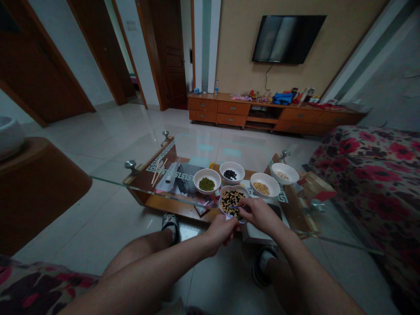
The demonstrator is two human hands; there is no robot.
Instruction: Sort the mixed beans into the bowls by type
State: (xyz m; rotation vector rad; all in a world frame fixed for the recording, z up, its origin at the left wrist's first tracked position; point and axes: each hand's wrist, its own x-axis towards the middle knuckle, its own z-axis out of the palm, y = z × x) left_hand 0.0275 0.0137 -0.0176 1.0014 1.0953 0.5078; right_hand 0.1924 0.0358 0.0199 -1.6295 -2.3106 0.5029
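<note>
A lilac-rimmed bowl (pixel 220 210) of mixed black and yellow beans sits at the near edge of the glass table. My left hand (pixel 223 232) is closed at its near side, gripping the lilac edge or handle. Over the beans, my right hand (pixel 257 213) pinches a thin bluish tool (pixel 234 207), too small to tell its kind. Around this bowl stand white bowls: one with green beans (pixel 207 183), one with black beans (pixel 229 174), one with yellow beans (pixel 261 188), and one with pale pieces (pixel 282 176).
Chopsticks (pixel 158 171) lie on the left of the glass table (pixel 111 183). On the shelf below are papers and a white box (pixel 259 234). A floral sofa (pixel 370 166) stands right, and a wooden TV cabinet (pixel 232 107) runs along the far wall.
</note>
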